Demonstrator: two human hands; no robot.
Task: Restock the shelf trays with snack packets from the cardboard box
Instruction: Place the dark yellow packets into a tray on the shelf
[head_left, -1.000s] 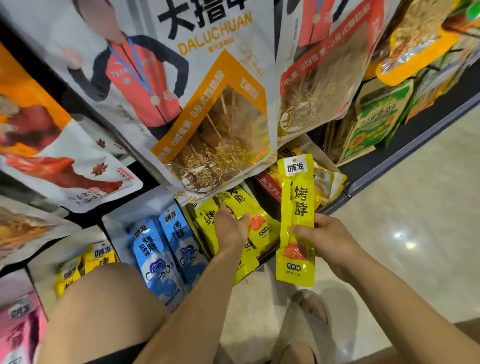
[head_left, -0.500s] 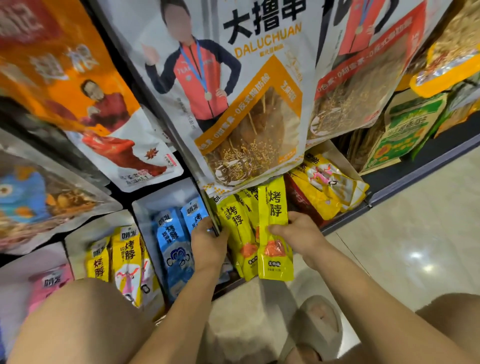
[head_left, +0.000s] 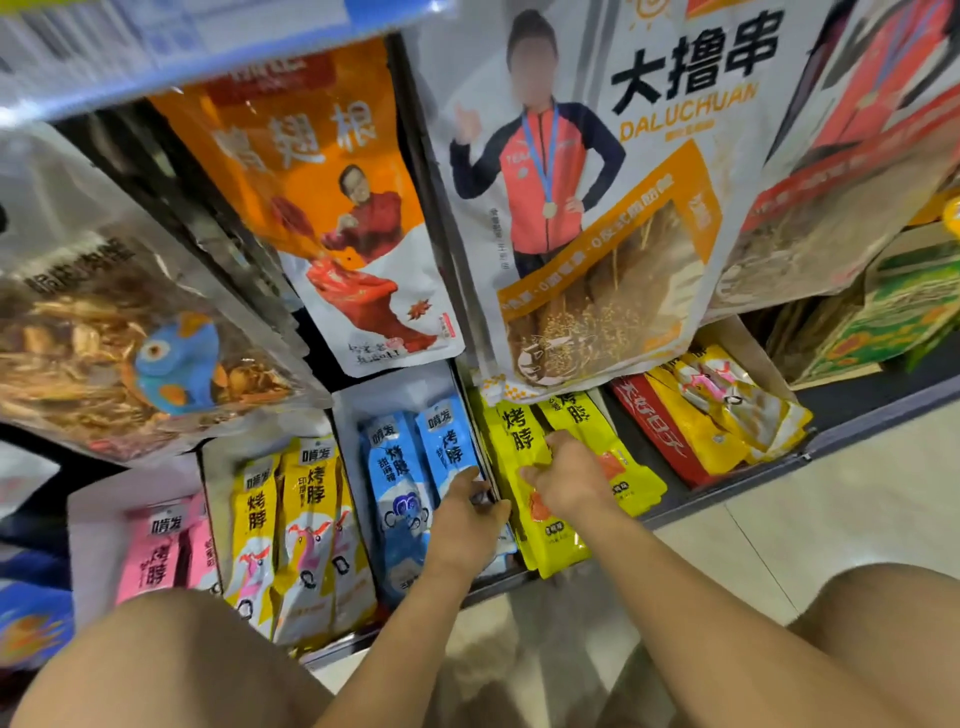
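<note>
Head view: hanging pouch (head_left: 597, 234) overlapping yellow packets (head_left: 519, 434)

The right hand (head_left: 566, 483) has lowered its yellow packet (head_left: 557, 545) in among the stocked yellow packets (head_left: 629, 478).

The hanging white bag (head_left: 649, 218) reads "大撸串 DALUCHUAN"; yellow packets (head_left: 519, 431) read "烤脖".

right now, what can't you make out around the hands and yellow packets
Head view:
- Cardboard box: out of frame.
- Left hand grip: its own back hides the fingertips.
- Right hand grip on the yellow packets: hidden likewise.
- Yellow packets' tops: covered by the hanging bag.
- Shelf labels: blurred.
</note>
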